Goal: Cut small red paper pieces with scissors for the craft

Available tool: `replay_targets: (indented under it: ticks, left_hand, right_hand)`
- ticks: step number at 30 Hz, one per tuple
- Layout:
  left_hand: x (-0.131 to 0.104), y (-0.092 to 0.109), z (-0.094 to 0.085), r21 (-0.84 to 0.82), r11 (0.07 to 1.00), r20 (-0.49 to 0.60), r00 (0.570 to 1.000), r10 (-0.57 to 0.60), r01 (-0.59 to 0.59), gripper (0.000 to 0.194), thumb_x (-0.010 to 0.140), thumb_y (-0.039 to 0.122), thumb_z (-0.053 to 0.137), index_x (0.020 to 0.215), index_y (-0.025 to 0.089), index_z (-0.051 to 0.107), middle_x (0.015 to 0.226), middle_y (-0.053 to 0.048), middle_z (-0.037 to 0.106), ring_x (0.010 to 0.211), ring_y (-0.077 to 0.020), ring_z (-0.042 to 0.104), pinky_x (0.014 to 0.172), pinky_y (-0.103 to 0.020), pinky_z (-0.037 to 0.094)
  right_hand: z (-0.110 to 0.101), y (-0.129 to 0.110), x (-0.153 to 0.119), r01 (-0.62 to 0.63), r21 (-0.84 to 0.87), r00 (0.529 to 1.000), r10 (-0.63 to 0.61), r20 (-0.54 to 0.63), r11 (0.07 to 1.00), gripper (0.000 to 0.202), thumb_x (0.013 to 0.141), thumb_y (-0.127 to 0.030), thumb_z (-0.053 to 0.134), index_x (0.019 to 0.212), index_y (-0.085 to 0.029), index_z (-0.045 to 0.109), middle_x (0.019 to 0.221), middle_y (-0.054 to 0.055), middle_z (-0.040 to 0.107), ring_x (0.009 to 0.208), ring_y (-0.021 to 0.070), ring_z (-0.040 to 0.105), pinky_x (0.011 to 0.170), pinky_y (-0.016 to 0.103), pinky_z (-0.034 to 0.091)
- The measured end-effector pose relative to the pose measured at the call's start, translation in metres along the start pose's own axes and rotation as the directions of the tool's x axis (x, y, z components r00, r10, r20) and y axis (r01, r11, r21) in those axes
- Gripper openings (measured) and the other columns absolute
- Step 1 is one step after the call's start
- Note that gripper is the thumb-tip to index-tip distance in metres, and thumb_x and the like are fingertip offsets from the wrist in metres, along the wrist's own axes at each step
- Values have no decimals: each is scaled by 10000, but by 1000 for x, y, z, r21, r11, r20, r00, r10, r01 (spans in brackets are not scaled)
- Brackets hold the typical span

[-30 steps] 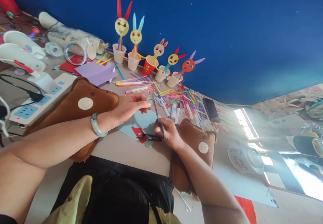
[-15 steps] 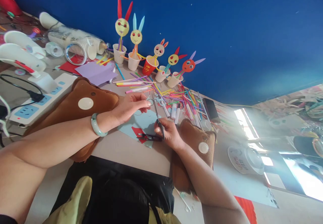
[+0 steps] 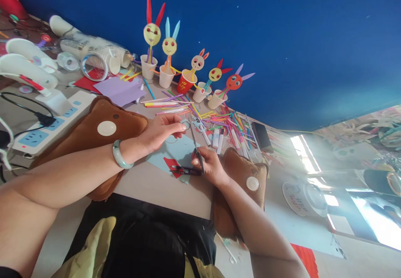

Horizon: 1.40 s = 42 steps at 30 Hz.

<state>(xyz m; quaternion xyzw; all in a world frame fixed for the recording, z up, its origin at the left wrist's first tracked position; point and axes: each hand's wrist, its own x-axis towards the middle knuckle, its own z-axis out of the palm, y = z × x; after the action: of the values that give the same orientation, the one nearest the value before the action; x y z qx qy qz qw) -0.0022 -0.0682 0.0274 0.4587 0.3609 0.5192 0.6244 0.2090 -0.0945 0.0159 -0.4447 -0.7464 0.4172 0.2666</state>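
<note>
Head view: my left hand [image 3: 161, 132] pinches a small, pale, round piece [image 3: 187, 125] at its edge, between thumb and finger. My right hand [image 3: 212, 166] is curled around black-handled scissors [image 3: 201, 161] — the thin blades point up and away from me, just beside the round piece. Past my grip stand five cups: four white cups [image 3: 148, 70] and, in the middle, a red cup [image 3: 186, 85]. Each holds a bunny figure [image 3: 169, 45] — round face, long ears.

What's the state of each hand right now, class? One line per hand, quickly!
Left hand: closed, pinching a small pale-blue piece between thumb and fingers.
Right hand: closed, holding scissors by the handle.
</note>
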Motion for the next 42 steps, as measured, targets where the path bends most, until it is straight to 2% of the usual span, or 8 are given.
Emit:
replay_targets:
  ticks: [22,42]
  left_hand:
    - [1,-1,0,-35,999,0,1000,-5,5,196,726,296,730,657,170,597,620,20,599,598,-100,548,625,-251,428]
    - [1,4,-1,-51,999,-4,1000,0,0,215,723,305,726,670,165,571,620,31,596,594,-94,538,628,-252,428]
  right_hand:
    - [0,3,0,20,-25,1000,-20,-7,999,585,745,-736,595,560,-192,486,554,-11,470,602,135,393,599,288,325]
    - [0,5,0,10,-41,1000,-10,4,999,557,768,-688,598,551,-192,467,540,-26,415,588,126,369,598,279,318]
